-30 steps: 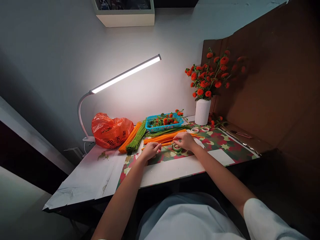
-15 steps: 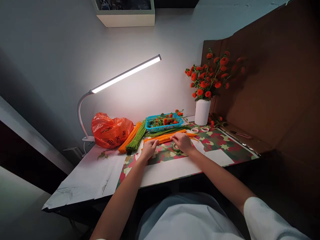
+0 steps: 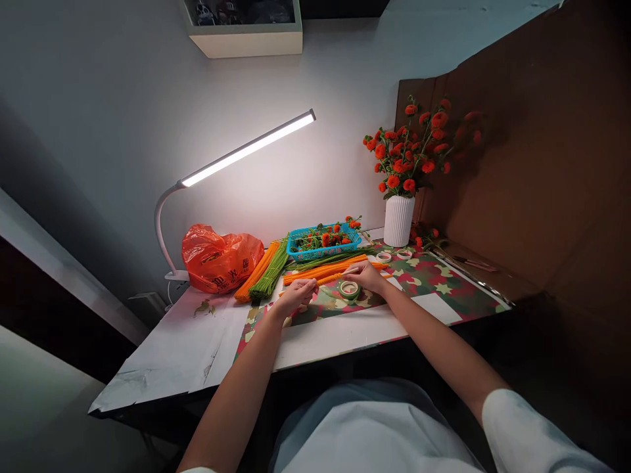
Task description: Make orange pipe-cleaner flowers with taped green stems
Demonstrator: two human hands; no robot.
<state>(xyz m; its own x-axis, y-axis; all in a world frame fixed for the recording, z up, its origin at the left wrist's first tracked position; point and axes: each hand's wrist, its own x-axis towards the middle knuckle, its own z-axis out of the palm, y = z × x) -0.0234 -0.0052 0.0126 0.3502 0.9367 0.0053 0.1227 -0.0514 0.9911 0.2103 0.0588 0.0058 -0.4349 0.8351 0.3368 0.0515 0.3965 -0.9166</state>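
Observation:
Both my hands are over the camouflage-patterned mat. My left hand [image 3: 297, 293] is closed in a pinch at the left end of an orange chenille stem [image 3: 329, 279]. At its right end, the fingers of my right hand [image 3: 367, 273] are pinched together on the same stem. Just behind lie loose orange stems [image 3: 320, 269] in a row. A roll of green tape [image 3: 350, 290] rests on the mat between my hands, nearer to the right one. Something small and pale under my left hand is too hidden to name.
Bundles of orange stems [image 3: 255, 272] and green stems [image 3: 269, 272] lie beside an orange plastic bag [image 3: 221, 258]. A blue basket [image 3: 323, 253] holds orange flowers. A white vase [image 3: 398, 221], two tape rolls [image 3: 384, 257], pliers [image 3: 474, 264] and a lamp [image 3: 249, 150] stand or lie around.
My right hand has shifted slightly right, uncovering more of the green tape roll. My left hand has turned a little and moved slightly right. The camera view has shifted slightly.

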